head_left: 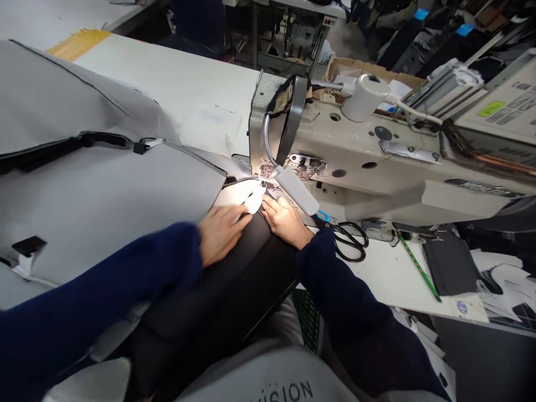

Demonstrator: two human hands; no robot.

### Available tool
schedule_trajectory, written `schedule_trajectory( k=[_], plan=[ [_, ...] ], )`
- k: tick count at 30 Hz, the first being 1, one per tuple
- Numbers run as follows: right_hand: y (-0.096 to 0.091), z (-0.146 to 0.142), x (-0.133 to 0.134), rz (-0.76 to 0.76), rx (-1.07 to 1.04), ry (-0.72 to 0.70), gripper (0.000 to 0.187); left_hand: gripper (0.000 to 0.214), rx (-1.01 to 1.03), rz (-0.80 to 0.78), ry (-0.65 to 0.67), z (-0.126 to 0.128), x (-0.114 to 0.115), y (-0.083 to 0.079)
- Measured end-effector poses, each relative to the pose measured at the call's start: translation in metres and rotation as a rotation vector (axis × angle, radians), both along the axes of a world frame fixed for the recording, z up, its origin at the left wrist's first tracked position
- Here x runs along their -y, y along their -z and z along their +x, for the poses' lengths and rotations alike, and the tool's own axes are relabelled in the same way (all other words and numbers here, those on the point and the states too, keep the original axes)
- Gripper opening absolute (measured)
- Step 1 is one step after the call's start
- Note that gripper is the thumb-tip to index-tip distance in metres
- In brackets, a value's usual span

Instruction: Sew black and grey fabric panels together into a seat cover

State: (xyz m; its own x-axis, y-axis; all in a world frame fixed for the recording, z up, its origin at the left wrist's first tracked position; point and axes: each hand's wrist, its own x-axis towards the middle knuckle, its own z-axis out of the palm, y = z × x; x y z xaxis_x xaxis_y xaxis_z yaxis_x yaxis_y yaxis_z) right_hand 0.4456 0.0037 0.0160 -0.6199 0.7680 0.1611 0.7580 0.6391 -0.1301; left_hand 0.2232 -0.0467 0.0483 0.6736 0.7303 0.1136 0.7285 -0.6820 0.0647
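My left hand [224,231] is closed, its thumb and fingertips at the edge of a small white piece [253,202] that looks like a label. My right hand [285,220] grips the edge of the dark fabric [234,285] with bunched fingers, close beside the white piece. Both hands are just in front of the needle area of a sewing machine [368,151], under a bright lamp [298,191]. Large grey fabric [113,206] joins the dark fabric and spreads left over the table. The fingertips' exact hold is partly lost in glare.
Black-handled scissors [354,241] lie right of my right hand, under the machine arm. Further right are a green striped stick [420,269] and folded dark fabric [450,262]. The white table [188,95] extends behind the grey fabric. A person [199,25] is at the back.
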Motion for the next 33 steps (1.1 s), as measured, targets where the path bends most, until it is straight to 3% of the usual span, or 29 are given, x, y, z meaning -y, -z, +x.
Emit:
schedule_trajectory(
  k=[3, 5, 6, 9, 12, 15, 18, 21, 23, 26, 30, 33],
  plan=[
    [0.000, -0.001, 0.002, -0.010, -0.020, 0.072, 0.040, 0.054, 0.061, -0.047, 0.008, -0.054, 0.076, 0.017],
    [-0.001, -0.003, 0.006, -0.019, -0.012, 0.123, 0.039, 0.062, 0.024, -0.063, -0.009, -0.095, 0.104, 0.031],
    [-0.002, -0.005, 0.009, -0.025, -0.002, 0.144, 0.038, 0.066, 0.010, -0.074, -0.005, -0.115, 0.106, 0.037],
    [-0.005, -0.014, 0.021, -0.049, 0.051, 0.174, 0.039, 0.061, -0.001, -0.125, 0.035, -0.169, 0.074, 0.045],
    [-0.009, -0.024, 0.034, -0.082, 0.137, 0.166, 0.043, 0.059, -0.003, -0.126, 0.030, -0.194, 0.018, 0.034],
    [-0.015, -0.030, 0.045, -0.140, 0.189, 0.128, 0.046, 0.052, 0.001, 0.012, 0.055, -0.160, -0.015, 0.006],
    [-0.019, -0.031, 0.051, -0.170, 0.198, 0.089, 0.046, 0.028, 0.020, 0.151, 0.203, -0.075, -0.016, -0.017],
    [-0.019, -0.030, 0.052, -0.142, 0.227, 0.068, 0.040, 0.043, -0.044, 0.174, 0.281, 0.007, -0.020, -0.021],
    [-0.018, -0.029, 0.052, -0.125, 0.245, 0.067, 0.036, 0.048, -0.127, 0.131, 0.191, 0.038, -0.037, -0.014],
    [-0.017, -0.023, 0.050, -0.101, 0.242, 0.066, 0.034, 0.036, -0.123, -0.013, -0.009, 0.044, -0.072, 0.003],
    [-0.017, -0.007, 0.046, -0.099, 0.212, 0.060, 0.035, 0.033, 0.245, -0.274, -0.148, 0.018, -0.106, 0.015],
    [-0.016, 0.005, 0.045, -0.131, 0.187, 0.066, 0.037, 0.033, 0.443, -0.363, -0.214, 0.010, -0.112, 0.017]
  ],
)
